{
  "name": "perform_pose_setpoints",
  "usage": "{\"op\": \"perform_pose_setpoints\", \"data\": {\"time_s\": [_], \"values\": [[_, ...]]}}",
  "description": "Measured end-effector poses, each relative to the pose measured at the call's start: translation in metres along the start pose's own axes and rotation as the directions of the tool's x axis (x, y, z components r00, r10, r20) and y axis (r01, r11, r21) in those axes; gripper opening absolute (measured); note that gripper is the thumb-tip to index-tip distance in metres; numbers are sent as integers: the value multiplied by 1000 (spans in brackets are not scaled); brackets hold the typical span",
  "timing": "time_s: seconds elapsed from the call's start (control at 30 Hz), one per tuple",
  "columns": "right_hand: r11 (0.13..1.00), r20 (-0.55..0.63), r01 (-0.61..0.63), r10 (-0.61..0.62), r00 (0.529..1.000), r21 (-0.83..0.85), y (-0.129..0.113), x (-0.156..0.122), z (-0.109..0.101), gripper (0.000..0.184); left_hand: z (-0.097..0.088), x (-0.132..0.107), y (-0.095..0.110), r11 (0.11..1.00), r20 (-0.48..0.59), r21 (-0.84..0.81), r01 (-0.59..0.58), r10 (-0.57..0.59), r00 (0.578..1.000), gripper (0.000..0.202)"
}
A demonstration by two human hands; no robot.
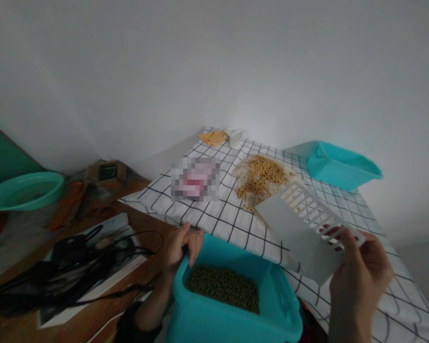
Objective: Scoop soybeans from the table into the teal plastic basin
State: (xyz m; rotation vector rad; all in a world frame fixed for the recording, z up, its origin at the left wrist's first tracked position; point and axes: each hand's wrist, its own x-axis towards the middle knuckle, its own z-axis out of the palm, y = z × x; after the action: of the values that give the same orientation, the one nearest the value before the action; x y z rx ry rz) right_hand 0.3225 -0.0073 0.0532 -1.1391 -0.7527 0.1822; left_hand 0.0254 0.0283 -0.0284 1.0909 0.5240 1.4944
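Observation:
My left hand (180, 250) grips the near left rim of a turquoise plastic tub (271, 305) that holds a layer of dark green beans (223, 286). My right hand (361, 276) is closed on the slotted end of a white flat plastic piece (303, 228), holding it tilted above the tub's right side. Beyond it, a pile of yellow soybeans (260, 178) lies on the white checked cloth (214, 216) covering the table.
A second turquoise tub (339, 166) stands at the back right by the wall. A pink blurred item (196, 178), an orange cloth (213, 137) and a small white object (235, 136) lie on the cloth. Left: a wooden surface with black cables (75, 267) and a green basin (23, 190).

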Motion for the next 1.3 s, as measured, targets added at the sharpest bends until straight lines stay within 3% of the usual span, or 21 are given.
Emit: {"op": "perform_pose_setpoints", "data": {"time_s": [0.13,0.4,0.63,1.13,1.3], "values": [[994,48,62,-58,997,-95,0,-3,7,21,0,-2,8,999,25,18,50,-50,998,72],[999,143,27,-24,989,-17,-9,-13,16,23,-4,-2,15,995,67,32,94,-96,993,71],[999,195,8,2,981,-50,-16,-19,23,23,-4,-2,16,994,74,28,104,-106,992,72],[1000,240,-12,17,971,-19,-12,-19,25,25,-4,-5,30,994,75,44,96,-99,992,74],[996,286,-89,78,955,24,-17,-17,21,22,-8,-3,28,995,113,28,100,-103,988,74]]}}
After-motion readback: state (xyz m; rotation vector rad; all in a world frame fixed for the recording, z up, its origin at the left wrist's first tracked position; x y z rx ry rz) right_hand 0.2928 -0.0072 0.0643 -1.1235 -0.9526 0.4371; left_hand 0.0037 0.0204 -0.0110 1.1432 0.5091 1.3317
